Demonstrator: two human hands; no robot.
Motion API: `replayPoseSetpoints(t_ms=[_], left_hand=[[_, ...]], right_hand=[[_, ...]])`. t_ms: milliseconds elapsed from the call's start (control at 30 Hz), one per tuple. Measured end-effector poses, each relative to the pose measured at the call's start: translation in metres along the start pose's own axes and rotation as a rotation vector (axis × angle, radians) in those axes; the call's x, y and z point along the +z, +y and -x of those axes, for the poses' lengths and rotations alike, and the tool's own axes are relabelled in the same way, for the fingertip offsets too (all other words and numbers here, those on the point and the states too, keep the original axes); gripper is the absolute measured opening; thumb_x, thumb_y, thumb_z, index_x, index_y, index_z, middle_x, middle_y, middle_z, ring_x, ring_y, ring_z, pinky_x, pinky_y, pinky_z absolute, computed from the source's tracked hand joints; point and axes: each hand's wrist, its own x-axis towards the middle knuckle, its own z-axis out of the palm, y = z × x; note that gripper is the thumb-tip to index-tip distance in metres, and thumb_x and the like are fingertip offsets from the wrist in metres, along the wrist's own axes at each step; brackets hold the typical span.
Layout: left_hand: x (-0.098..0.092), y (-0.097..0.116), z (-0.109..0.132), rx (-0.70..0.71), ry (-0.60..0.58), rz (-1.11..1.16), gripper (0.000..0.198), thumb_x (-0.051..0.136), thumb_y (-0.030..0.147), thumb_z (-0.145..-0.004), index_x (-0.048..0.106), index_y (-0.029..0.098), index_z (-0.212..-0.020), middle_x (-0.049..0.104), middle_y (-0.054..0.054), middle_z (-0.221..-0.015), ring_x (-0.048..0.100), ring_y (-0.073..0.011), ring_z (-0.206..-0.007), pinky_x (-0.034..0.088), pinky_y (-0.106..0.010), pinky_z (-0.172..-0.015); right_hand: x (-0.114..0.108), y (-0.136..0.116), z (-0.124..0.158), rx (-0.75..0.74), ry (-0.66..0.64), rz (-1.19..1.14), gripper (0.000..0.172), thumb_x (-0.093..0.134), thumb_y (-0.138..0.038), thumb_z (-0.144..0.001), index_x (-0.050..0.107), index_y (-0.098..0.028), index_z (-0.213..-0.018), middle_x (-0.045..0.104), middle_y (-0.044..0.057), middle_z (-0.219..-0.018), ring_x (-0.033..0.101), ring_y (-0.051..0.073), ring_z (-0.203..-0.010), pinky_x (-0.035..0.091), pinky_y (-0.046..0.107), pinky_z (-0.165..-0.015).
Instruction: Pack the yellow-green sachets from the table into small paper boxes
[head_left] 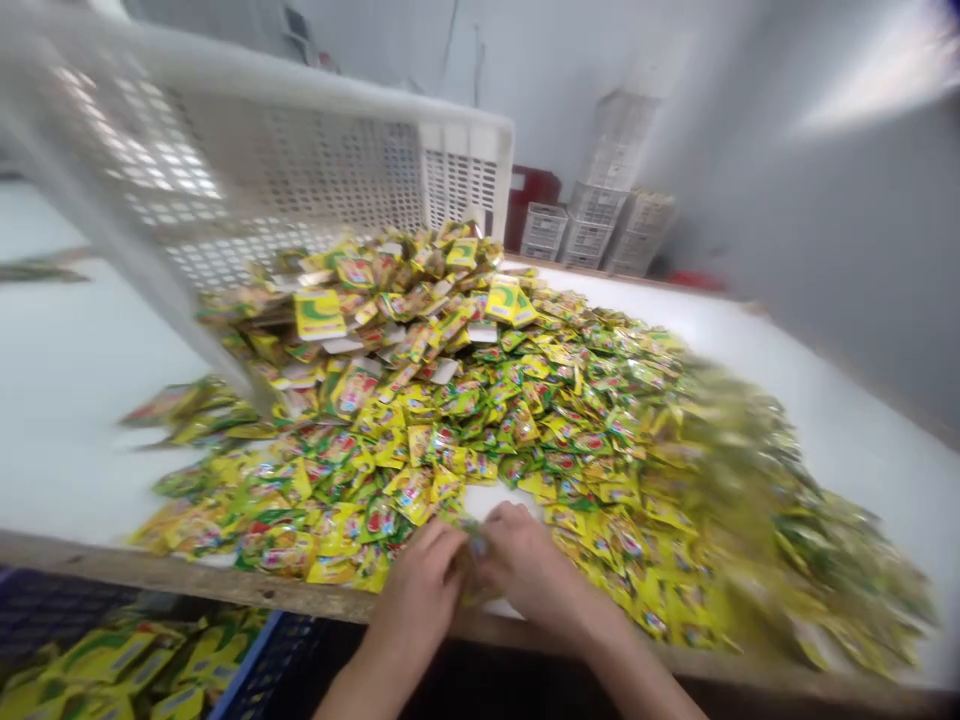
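A big heap of small yellow-and-green sachets (525, 420) covers the white table (67, 400). At the table's front edge my left hand (420, 590) and my right hand (529, 570) meet, fingers curled inward around a few sachets (474, 545) held between them. A white perforated plastic crate (300, 180) hangs tilted over the far left of the heap, its open side toward the pile, and sachets lie at its mouth.
A blue crate (247, 670) with more yellow sachets sits below the table's wooden front edge (187, 580) at the left. Stacked white crates (600, 225) and a red container (532, 200) stand against the far wall. A grey wall runs along the right.
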Motion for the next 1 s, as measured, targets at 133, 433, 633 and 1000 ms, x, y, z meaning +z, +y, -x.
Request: replayPoseSetpoints(t_ms=[133,433,633,1000], left_hand=[[-0.025,-0.003,-0.008,-0.009,0.028,0.057,0.015,0.062,0.014,-0.08,0.072,0.025,-0.084,0.07,-0.003,-0.083,0.065,-0.0206,-0.08,0.051,-0.029,-0.071],[-0.146,-0.093,-0.144,-0.224,0.513,-0.345,0.026,0.061,0.03,-0.086,0.063,0.012,-0.104,0.065,-0.012,-0.11,0.058,-0.0258,-0.107,0.042,-0.046,-0.097],[-0.161,-0.085,-0.159,-0.301,0.575,-0.359,0.021,0.065,0.033,-0.08,0.066,0.013,-0.087,0.068,-0.011,-0.096,0.061,-0.0277,-0.098,0.045,-0.04,-0.088],[0.008,0.015,-0.032,-0.286,0.124,0.444,0.042,0.062,0.052,-0.08,0.065,0.02,-0.106,0.073,-0.006,-0.104,0.067,-0.0251,-0.096,0.054,-0.031,-0.08]], right_hand=[[0.0,-0.016,0.0,0.062,-0.071,0.117,0.029,0.061,-0.003,-0.068,0.061,-0.019,-0.092,0.064,0.008,-0.095,0.057,0.025,-0.09,0.044,0.032,-0.076],[0.023,0.017,0.045,0.124,-0.16,0.192,0.034,0.057,0.003,-0.065,0.065,-0.019,-0.089,0.066,0.006,-0.097,0.062,0.023,-0.093,0.045,0.028,-0.078],[-0.011,0.015,0.047,0.195,0.053,-0.178,0.01,0.054,-0.016,-0.086,0.062,-0.02,-0.09,0.067,0.004,-0.09,0.063,0.019,-0.082,0.047,0.026,-0.071],[-0.057,-0.02,-0.018,0.011,0.657,-0.276,0.004,0.059,-0.018,-0.086,0.06,-0.02,-0.089,0.06,0.003,-0.087,0.054,0.019,-0.086,0.042,0.029,-0.076]])
